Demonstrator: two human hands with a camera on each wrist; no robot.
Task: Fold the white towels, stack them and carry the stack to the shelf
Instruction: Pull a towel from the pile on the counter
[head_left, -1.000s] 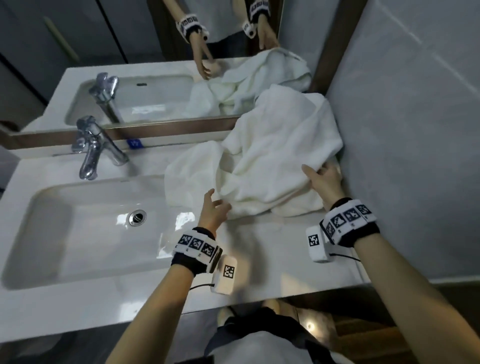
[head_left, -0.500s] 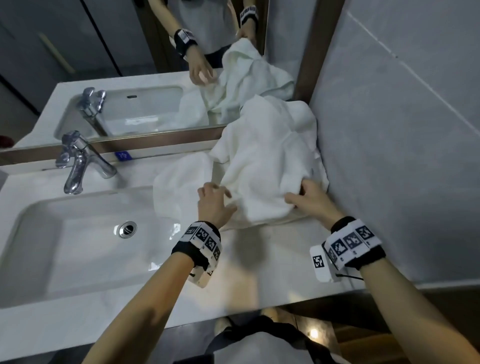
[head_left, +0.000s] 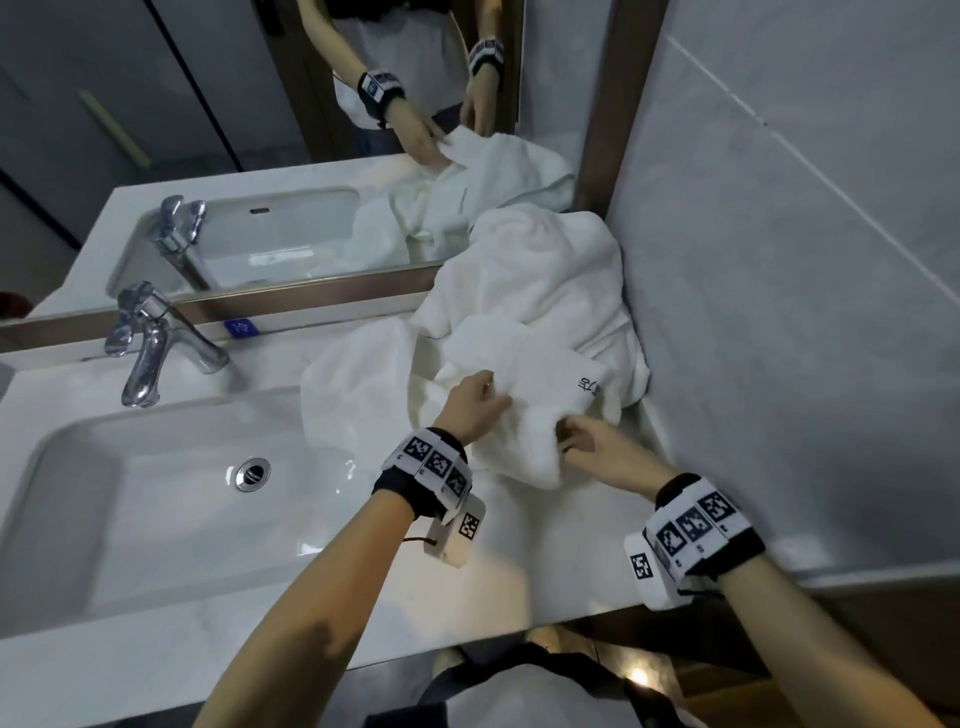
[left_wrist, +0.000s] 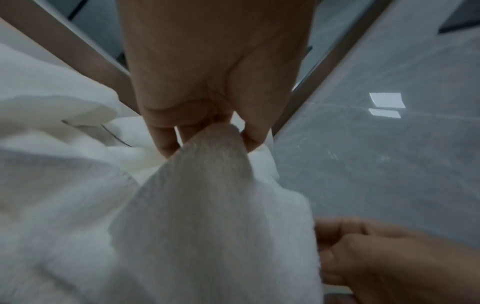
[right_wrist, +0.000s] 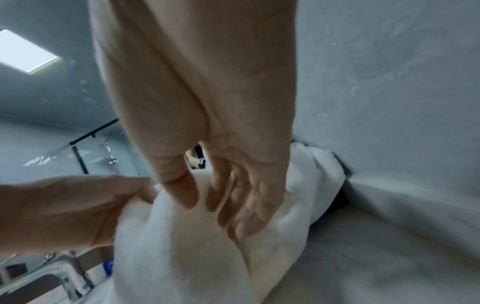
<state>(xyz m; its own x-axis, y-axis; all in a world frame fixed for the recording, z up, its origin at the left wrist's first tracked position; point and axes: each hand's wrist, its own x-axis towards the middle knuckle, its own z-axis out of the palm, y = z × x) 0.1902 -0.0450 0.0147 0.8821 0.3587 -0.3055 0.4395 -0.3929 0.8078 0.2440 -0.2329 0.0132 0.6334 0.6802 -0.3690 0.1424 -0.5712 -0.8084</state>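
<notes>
The towels (head_left: 524, 312) lie heaped on the worktop (head_left: 545, 561), right of the sink (head_left: 156, 499), against the wall. The left wrist view shows the left hand (left_wrist: 207, 86) pinching a towel fold. The right wrist view shows the right hand (right_wrist: 207, 123) with fingers loosely extended, touching cloth.

Towels (head_left: 524, 291) heaped on counter (head_left: 519, 582) right of sink (head_left: 156, 519); faucet (head_left: 150, 343) behind sink.
</notes>
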